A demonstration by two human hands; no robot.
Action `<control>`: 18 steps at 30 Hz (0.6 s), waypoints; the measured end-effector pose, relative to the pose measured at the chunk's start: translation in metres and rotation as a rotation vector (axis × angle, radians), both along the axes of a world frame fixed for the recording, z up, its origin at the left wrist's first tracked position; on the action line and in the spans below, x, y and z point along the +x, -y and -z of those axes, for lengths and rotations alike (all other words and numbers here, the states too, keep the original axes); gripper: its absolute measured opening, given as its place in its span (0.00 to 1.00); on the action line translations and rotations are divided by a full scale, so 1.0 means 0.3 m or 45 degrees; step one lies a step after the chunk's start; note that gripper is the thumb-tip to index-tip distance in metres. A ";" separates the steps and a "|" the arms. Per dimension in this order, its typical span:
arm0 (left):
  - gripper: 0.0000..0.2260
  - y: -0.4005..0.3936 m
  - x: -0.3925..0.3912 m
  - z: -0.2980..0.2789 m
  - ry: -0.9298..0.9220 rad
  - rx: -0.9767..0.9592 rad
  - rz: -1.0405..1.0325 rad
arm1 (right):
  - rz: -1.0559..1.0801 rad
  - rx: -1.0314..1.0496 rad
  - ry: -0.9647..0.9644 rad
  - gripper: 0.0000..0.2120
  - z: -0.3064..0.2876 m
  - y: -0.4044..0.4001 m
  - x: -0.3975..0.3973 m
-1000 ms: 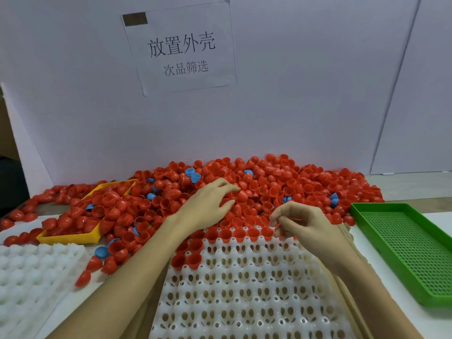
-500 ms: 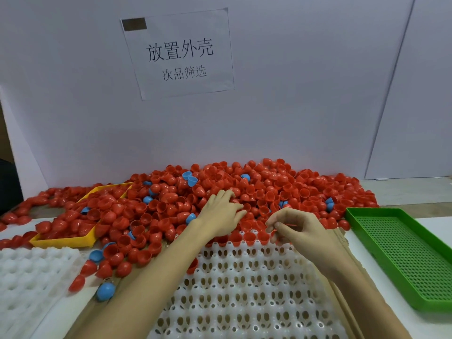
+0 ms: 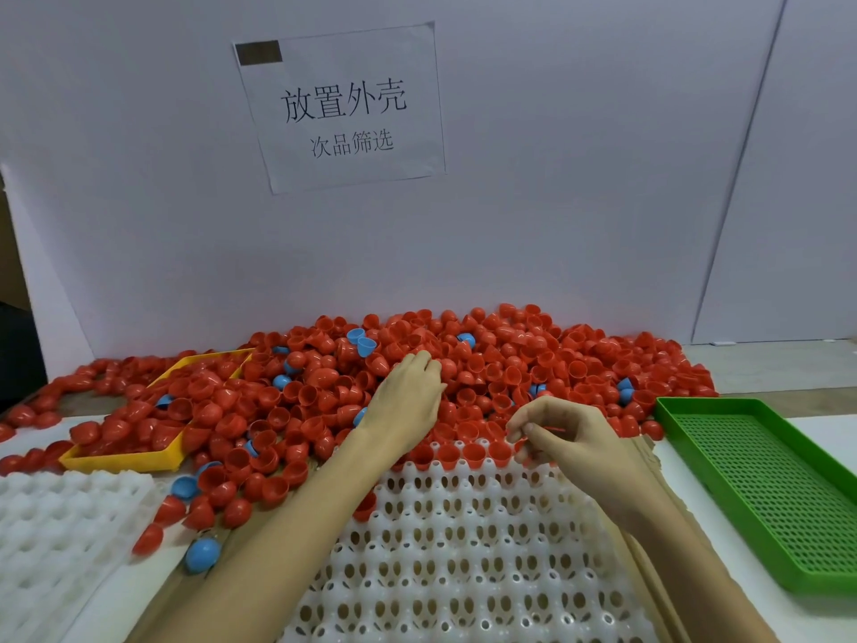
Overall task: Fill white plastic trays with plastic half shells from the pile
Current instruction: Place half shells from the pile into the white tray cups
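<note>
Half shells pile point(image 3: 487, 359) crowds the white tray's point(image 3: 463, 549) far edge; left hand point(image 3: 408, 401) rests flat on it, right hand point(image 3: 563, 433) pinches a red shell point(image 3: 521, 445).

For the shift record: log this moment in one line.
left hand: reaching into pile | right hand: pinching red shell over tray | tray: back row only
</note>
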State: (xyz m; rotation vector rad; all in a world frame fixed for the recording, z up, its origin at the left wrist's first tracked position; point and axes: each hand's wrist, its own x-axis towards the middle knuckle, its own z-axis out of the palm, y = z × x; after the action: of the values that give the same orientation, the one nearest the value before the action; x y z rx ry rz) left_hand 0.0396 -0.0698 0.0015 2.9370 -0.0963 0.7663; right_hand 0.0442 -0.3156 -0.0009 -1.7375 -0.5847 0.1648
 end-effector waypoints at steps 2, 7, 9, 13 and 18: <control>0.11 -0.016 -0.025 -0.002 0.062 -0.179 0.045 | 0.005 0.009 0.005 0.13 -0.003 0.002 -0.001; 0.18 -0.046 -0.079 0.023 -0.267 -0.160 0.145 | -0.002 0.008 0.009 0.13 -0.006 0.001 -0.005; 0.20 -0.048 -0.080 0.037 -0.429 -0.054 0.174 | -0.004 -0.007 0.005 0.12 -0.004 0.001 -0.006; 0.18 -0.030 -0.060 0.051 -0.446 -0.039 0.234 | -0.003 -0.010 0.008 0.13 -0.004 0.000 -0.004; 0.12 0.004 -0.038 0.042 -0.314 0.041 0.301 | -0.001 -0.011 0.001 0.13 -0.003 0.002 0.000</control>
State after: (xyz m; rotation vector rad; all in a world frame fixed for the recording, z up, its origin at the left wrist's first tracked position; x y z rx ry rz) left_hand 0.0283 -0.0710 -0.0112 2.9480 -0.4282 0.3704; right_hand 0.0442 -0.3161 0.0000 -1.7454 -0.5858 0.1675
